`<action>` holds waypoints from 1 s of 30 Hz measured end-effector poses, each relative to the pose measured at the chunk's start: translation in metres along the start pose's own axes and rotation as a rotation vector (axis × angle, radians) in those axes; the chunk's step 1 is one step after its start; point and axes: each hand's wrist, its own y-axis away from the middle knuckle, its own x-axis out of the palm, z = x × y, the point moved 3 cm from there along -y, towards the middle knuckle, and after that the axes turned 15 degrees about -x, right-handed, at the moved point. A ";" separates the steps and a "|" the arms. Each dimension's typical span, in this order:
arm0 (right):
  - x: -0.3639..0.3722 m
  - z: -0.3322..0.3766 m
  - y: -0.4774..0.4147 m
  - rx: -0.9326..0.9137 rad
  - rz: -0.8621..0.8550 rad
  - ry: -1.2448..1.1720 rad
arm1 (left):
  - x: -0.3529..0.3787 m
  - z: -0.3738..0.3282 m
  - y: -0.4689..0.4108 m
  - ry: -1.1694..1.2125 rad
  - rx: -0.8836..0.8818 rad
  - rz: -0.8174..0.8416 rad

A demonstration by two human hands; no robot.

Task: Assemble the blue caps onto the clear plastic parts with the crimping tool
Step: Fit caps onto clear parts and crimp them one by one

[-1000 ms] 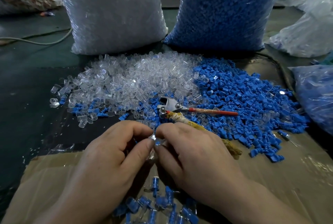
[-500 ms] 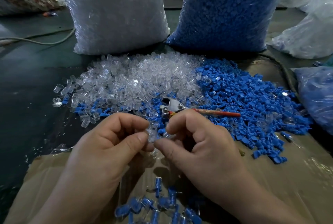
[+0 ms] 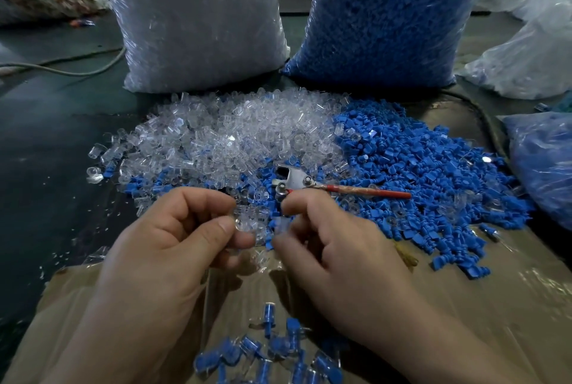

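My left hand (image 3: 173, 247) pinches a clear plastic part (image 3: 244, 224) between thumb and forefinger. My right hand (image 3: 334, 253) pinches a small pale part (image 3: 283, 226) at its fingertips, a short gap from the left hand. Just beyond the right hand the metal crimping tool (image 3: 294, 181) with a red handle (image 3: 371, 192) lies on the parts. A heap of clear plastic parts (image 3: 223, 139) spreads at the centre left, and a heap of blue caps (image 3: 418, 173) lies to its right. Several assembled blue-and-clear pieces (image 3: 269, 349) lie near me on the cardboard.
A big bag of clear parts (image 3: 198, 21) and a big bag of blue caps (image 3: 383, 18) stand behind the heaps. More plastic bags (image 3: 541, 167) lie at the right. Brown cardboard (image 3: 495, 306) covers the near floor; a cable (image 3: 62, 69) runs at the far left.
Both hands have risen away from the cardboard and drawn slightly apart. The yellowish handle under the right hand is now mostly hidden.
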 end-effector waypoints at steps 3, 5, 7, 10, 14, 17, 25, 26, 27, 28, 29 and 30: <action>0.004 0.002 0.000 -0.030 0.071 0.060 | 0.005 0.001 0.003 -0.157 -0.032 0.093; 0.003 0.004 0.001 -0.051 0.075 0.073 | 0.005 0.004 0.004 -0.269 -0.019 0.099; 0.002 0.004 0.001 -0.064 0.088 0.073 | 0.005 0.005 0.004 -0.286 -0.020 0.094; 0.000 0.004 0.002 -0.069 0.085 0.077 | 0.005 0.006 0.002 -0.286 -0.032 0.086; -0.003 0.003 0.004 -0.053 0.084 0.114 | 0.005 0.007 0.002 -0.291 -0.036 0.073; -0.004 0.006 0.004 -0.054 0.102 0.159 | 0.003 0.008 0.002 -0.290 -0.033 0.024; -0.048 -0.012 0.004 -0.015 -0.241 0.443 | 0.001 0.007 0.000 -0.182 -0.094 0.009; -0.056 -0.016 0.005 0.011 -0.294 0.506 | 0.001 0.007 0.000 -0.202 -0.093 0.014; -0.063 -0.022 0.005 0.062 -0.307 0.567 | 0.000 0.007 -0.001 -0.223 -0.095 0.012; -0.067 -0.030 0.003 0.145 -0.276 0.616 | 0.000 0.006 -0.001 -0.239 -0.099 0.014; -0.070 -0.038 0.002 0.256 -0.206 0.655 | 0.000 0.006 0.000 -0.254 -0.101 0.015; -0.071 -0.047 0.001 0.371 -0.120 0.687 | 0.001 0.005 0.000 -0.261 -0.101 0.016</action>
